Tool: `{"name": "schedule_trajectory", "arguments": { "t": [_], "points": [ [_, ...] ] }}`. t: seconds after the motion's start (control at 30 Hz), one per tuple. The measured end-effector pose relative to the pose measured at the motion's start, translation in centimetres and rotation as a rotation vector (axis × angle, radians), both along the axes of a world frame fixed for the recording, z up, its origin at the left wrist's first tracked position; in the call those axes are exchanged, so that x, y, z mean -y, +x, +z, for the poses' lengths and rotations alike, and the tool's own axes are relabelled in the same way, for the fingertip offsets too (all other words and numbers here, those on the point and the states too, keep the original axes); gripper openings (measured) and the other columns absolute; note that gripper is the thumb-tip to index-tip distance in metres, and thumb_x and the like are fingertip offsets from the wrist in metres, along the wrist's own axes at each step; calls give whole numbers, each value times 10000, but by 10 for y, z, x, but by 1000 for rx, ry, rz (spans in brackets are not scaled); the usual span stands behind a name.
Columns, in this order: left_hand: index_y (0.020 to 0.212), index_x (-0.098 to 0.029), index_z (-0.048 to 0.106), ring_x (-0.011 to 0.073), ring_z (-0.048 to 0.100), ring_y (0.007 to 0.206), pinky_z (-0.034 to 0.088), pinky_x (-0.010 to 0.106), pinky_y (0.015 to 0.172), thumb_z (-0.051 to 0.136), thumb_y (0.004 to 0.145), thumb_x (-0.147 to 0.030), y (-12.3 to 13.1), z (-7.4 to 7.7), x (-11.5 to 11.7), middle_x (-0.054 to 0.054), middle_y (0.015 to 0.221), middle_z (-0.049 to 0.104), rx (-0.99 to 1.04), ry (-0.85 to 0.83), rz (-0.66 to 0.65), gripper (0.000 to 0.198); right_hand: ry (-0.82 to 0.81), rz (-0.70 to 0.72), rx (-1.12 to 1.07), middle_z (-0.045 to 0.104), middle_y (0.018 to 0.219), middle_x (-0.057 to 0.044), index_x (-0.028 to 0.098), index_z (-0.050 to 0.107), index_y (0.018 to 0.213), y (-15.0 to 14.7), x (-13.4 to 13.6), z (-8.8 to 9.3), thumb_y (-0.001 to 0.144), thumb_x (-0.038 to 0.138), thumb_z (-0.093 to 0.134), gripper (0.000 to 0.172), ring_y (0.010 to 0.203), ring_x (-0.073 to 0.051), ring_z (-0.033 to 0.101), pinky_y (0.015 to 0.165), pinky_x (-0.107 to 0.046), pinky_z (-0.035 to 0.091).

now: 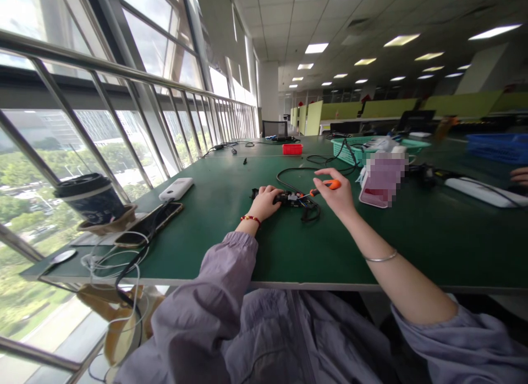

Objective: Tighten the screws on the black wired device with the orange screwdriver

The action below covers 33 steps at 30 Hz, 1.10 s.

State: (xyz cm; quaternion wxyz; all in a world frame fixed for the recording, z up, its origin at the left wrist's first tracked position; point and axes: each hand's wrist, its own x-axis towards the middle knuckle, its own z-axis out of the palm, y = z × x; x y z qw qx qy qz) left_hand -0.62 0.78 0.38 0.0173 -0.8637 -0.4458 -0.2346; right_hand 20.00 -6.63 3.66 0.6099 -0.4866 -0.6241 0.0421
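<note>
My left hand (266, 202) is closed over a small black device (293, 199) that lies on the green table (214, 230). The exact kind of device does not show. In my right hand (340, 197) is a screwdriver (331, 184) with an orange handle, pinched between the fingers. Its thin shaft points left and down, and the tip is at the device's exposed middle part; whether it touches a screw is too small to tell. A black cable (277, 177) curves over the table behind the device, and a shorter dark loop lies just beside it.
A phone (373, 191) in a pink case leans at right, before a green basket (340, 153). Farther right are a white power strip (482, 191) and a blue basket (495, 148). A red box (292, 149) sits behind. At left stand a cup (93, 199) and a white power bank (176, 189).
</note>
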Motion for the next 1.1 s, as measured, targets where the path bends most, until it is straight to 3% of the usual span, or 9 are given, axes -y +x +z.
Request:
{"name": "schedule_trajectory", "arguments": {
  "t": [0.27,0.37,0.47,0.53,0.67,0.77,0.93,1.03,1.1],
  "points": [
    [1199,-222,594,258,427,1104,404,393,1019,557,794,-208,0,0,0,70,1157,544,23,-4,-7,407,99,-5,25,588,851,-21,210,434,1253,-3,0,-1,666,355,643,639,680,-161,563,590,-288,452],
    [1191,-222,596,257,425,1108,401,399,1021,560,790,-201,0,-1,-1,74,1160,542,29,-3,-10,403,23,-73,73,576,686,9,207,576,1061,-2,2,0,692,423,636,432,597,-152,545,585,-289,439],
    [1197,-214,594,254,423,1111,399,384,1019,560,790,-201,0,-1,-1,75,1163,540,26,-9,-9,408,-8,-61,98,625,718,-13,210,632,837,-3,3,0,745,405,581,221,600,-148,557,616,-295,448],
    [1202,-216,591,254,422,1111,400,379,1016,558,792,-205,0,-1,-1,70,1159,541,20,-10,-7,411,22,-33,100,649,789,-21,215,631,908,-3,2,-1,749,356,568,223,632,-152,574,642,-299,463],
    [1211,-211,588,257,421,1105,393,376,1021,555,795,-213,0,-1,-2,65,1159,542,9,0,-7,417,179,0,94,638,994,-58,201,458,1266,-2,-2,-2,672,351,644,640,789,-182,611,723,-326,493],
    [1216,-203,586,257,422,1102,392,373,1020,553,798,-215,0,-1,-2,70,1163,541,6,0,-8,419,205,-44,88,626,1035,-71,198,362,1350,-1,0,0,634,415,688,815,791,-186,618,720,-336,500],
    [1207,-209,588,255,421,1106,398,383,1014,559,795,-209,0,-1,-1,75,1162,541,16,-8,-7,413,44,-167,134,606,664,9,209,578,1111,-4,8,4,677,467,656,511,618,-172,588,627,-300,465],
    [1202,-217,587,256,417,1113,401,389,1013,557,794,-205,0,0,-1,72,1167,540,20,-15,-4,409,0,-169,107,612,661,-6,215,639,852,-4,8,4,735,441,591,260,620,-166,584,631,-294,454],
    [1202,-217,587,256,417,1114,403,390,1013,556,795,-206,0,0,0,73,1170,539,20,-17,-5,408,16,-111,73,629,729,-17,210,631,899,-3,5,3,738,377,577,238,625,-157,575,629,-292,457]
  ]
}}
